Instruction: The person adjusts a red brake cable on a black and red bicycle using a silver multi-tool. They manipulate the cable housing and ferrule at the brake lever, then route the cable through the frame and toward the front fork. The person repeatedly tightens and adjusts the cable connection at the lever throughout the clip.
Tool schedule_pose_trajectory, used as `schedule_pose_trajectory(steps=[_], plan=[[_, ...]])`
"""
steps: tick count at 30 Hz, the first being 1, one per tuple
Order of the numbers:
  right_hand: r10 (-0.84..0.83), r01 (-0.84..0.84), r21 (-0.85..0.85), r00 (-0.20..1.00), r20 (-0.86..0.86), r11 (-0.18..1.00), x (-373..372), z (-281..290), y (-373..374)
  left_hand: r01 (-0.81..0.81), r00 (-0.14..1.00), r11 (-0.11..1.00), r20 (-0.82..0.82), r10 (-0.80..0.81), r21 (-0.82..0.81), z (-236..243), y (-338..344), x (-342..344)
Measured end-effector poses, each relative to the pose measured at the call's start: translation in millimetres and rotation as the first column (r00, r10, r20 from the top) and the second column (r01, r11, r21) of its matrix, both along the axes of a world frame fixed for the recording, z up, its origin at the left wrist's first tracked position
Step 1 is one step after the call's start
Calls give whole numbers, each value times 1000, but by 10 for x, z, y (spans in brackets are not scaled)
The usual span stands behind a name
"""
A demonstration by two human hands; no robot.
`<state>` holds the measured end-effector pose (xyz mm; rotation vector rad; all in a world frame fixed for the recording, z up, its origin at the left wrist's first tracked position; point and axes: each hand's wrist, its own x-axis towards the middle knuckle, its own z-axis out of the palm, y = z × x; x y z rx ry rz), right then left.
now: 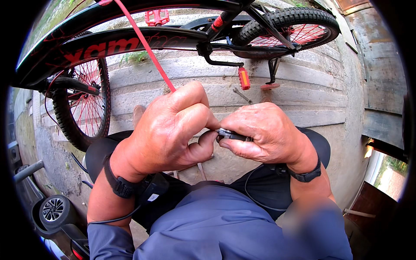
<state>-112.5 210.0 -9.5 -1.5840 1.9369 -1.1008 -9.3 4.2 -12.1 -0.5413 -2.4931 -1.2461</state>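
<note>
My left hand [175, 125] is closed, with a red cable [149, 50] running down from the bicycle [169, 37] into its curled fingers. Thumb and forefinger of that hand pinch close at the end of a small black and silver part [232, 135]. My right hand [264, 134] grips this part between thumb and fingers. The two hands nearly meet in front of my body. Whether the cable's end enters the part is hidden by my fingers. Above them stands the black bicycle with red lettering and red spokes.
A small wrench [242, 95] lies on the stone paving below the bicycle's red and yellow pedal [244, 78]. The front wheel [86, 102] is at the left, the rear wheel [288, 30] at the upper right. A parked car [56, 212] shows at the lower left.
</note>
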Motion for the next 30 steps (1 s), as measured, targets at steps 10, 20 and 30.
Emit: schedule_pose_trajectory(steps=[10,20,30], plan=[[-93,74,-101,976,-197,992,62,-113,-10,-27,1000,1000,7,27,-15,-42,-3,0],[-234,163,-209,894,-381,964,103,-165,-19,-49,998,999,-40,49,-1,-65,-10,-18],[-48,47,8,983,179,999,76,-53,34,-70,995,997,-77,67,-43,-14,-22,29]])
